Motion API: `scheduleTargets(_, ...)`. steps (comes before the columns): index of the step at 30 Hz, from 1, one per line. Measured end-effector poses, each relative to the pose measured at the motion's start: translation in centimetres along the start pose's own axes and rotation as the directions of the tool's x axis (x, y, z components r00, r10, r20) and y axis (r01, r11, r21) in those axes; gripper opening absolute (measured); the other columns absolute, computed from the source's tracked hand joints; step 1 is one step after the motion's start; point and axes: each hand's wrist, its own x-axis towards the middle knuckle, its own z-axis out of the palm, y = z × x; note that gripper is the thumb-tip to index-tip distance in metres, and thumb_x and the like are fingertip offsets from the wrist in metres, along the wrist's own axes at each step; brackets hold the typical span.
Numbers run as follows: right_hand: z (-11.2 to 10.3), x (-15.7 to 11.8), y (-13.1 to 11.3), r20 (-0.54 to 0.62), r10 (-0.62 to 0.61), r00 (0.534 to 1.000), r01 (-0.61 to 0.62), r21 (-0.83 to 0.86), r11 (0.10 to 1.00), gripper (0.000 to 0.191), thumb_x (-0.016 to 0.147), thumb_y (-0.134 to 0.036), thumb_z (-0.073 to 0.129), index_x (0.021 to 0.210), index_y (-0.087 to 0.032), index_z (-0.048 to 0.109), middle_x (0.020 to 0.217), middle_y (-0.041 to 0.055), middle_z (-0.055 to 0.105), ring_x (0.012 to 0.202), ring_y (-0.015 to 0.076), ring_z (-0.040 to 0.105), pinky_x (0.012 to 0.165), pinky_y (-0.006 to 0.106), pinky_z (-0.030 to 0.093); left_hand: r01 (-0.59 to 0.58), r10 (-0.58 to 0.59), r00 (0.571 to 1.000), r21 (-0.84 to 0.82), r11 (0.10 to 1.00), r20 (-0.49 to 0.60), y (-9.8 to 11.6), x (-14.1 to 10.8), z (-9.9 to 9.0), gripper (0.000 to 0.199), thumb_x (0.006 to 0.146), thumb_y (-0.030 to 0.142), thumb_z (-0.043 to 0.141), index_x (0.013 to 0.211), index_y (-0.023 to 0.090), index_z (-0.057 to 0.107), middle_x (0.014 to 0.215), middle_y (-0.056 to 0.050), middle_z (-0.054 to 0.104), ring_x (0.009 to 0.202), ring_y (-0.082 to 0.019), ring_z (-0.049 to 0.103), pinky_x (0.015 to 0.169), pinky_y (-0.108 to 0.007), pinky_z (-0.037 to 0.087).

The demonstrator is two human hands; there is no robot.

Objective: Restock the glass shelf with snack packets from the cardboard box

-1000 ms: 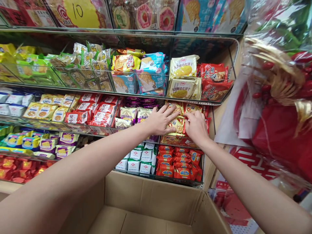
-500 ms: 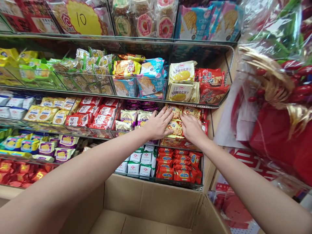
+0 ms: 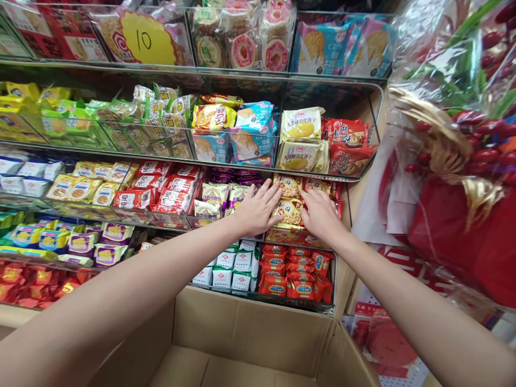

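Both hands reach into a shelf compartment of yellow walnut-cookie packets. My left hand lies with fingers spread at the left edge of these packets, its fingertips touching them, and partly covers cream and purple packets beside it. On the compartment's right side, my right hand rests palm down over more packets, fingers extended and slightly apart. Neither hand is wrapped round a packet. Red packets show just right of my right hand.
Below the shelves stands an open cardboard box. Red packets and white-green packets fill the lower shelf. A yellow price tag marked 10 hangs above. Wrapped red decorations are at the right.
My right hand's fingers have shifted slightly over the packets. My left hand stays in nearly the same place. The camera view has moved a little.
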Motion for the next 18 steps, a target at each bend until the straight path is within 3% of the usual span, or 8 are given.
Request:
scheduleTargets(5,-4.9,-4.5,-1.9,0.060,-0.115,0.992,0.110,0.086,0.990,0.038,0.089,-0.024,0.033,0.115,-0.007,0.055,0.124,0.0149,0.053,0.117,0.0234,0.045,0.101,0.038,0.035,-0.127,0.128,0.992,-0.102,0.987,0.006,0.0,-4.1,-2.9,0.052,0.088,0.034,0.045,0.135,0.014,0.035,0.147,-0.016,0.025,0.134,-0.031,0.020,0.103,-0.048,0.028)
scheduleTargets(7,-6.8,-10.5,-1.8,0.148,-0.126,0.981,0.107,0.128,0.986,0.035,0.090,-0.030,0.034,0.111,-0.014,0.057,0.112,0.0106,0.061,0.106,0.0220,0.054,0.095,0.037,0.041,-0.208,0.221,0.974,-0.190,0.959,0.048,-0.2,-9.2,-4.0,0.041,0.089,0.028,0.041,0.129,0.018,0.043,0.140,-0.012,0.039,0.128,-0.025,0.035,0.102,-0.041,0.033)
scheduleTargets(9,-8.0,-18.2,-1.1,0.278,0.118,0.953,-0.139,0.059,0.989,0.037,0.086,-0.044,0.037,0.103,-0.020,0.059,0.101,0.0103,0.066,0.092,0.0267,0.062,0.083,0.044,0.049,-0.079,0.116,0.979,-0.213,0.974,0.169,-0.7,-15.9,-4.4,0.038,0.088,0.027,0.042,0.126,0.021,0.046,0.135,-0.009,0.047,0.123,-0.024,0.042,0.101,-0.040,0.035)
scheduleTargets(11,-8.5,-25.8,-0.2,0.507,0.371,0.778,-0.412,-0.034,0.910,0.064,0.076,-0.059,0.043,0.119,-0.012,0.051,0.109,0.0175,0.063,0.101,0.0355,0.058,0.083,0.052,0.048,0.180,-0.118,0.936,-0.164,0.970,0.331,-1.5,-23.0,-4.0,0.050,0.086,0.033,0.043,0.134,0.021,0.035,0.141,-0.011,0.038,0.126,-0.027,0.038,0.100,-0.044,0.035)
scheduleTargets(13,-8.7,-31.3,0.1,0.719,0.465,0.516,-0.607,-0.076,0.791,0.081,0.069,-0.062,0.047,0.127,-0.006,0.042,0.121,0.0199,0.055,0.115,0.0360,0.049,0.094,0.052,0.041,0.472,-0.370,0.769,-0.073,0.878,0.520,-2.0,-29.3,-2.9,0.071,0.079,0.045,0.048,0.138,0.013,0.025,0.144,-0.017,0.031,0.129,-0.036,0.031,0.098,-0.051,0.036)
scheduleTargets(15,-8.8,-33.5,-0.4,0.850,0.422,0.316,-0.756,-0.043,0.653,0.076,0.071,-0.057,0.046,0.128,-0.008,0.042,0.130,0.0153,0.048,0.122,0.0302,0.042,0.102,0.045,0.035,0.686,-0.437,0.552,-0.088,0.723,0.710,-1.9,-33.7,-1.5,0.086,0.073,0.053,0.049,0.140,0.008,0.017,0.138,-0.017,0.042,0.122,-0.036,0.042,0.093,-0.049,0.041)
scheduleTargets(16,-9.0,-33.7,-0.8,0.886,0.379,0.268,-0.810,-0.005,0.586,0.068,0.074,-0.052,0.044,0.128,-0.011,0.044,0.132,0.0118,0.046,0.124,0.0271,0.040,0.104,0.042,0.033,0.772,-0.499,0.493,-0.094,0.629,0.712,-1.6,-35.1,-0.9,0.076,0.078,0.053,0.039,0.138,0.011,0.021,0.131,-0.011,0.052,0.117,-0.032,0.049,0.091,-0.046,0.044)
scheduleTargets(18,-9.6,-33.1,-1.5,0.917,0.304,0.257,-0.870,0.082,0.486,0.055,0.077,-0.041,0.042,0.127,-0.016,0.046,0.134,0.0057,0.046,0.127,0.0230,0.037,0.105,0.038,0.032,0.848,-0.547,0.437,-0.125,0.514,0.714,-0.6,-36.5,-0.5,0.059,0.085,0.051,0.022,0.132,0.016,0.032,0.115,-0.001,0.065,0.103,-0.025,0.061,0.084,-0.040,0.050)
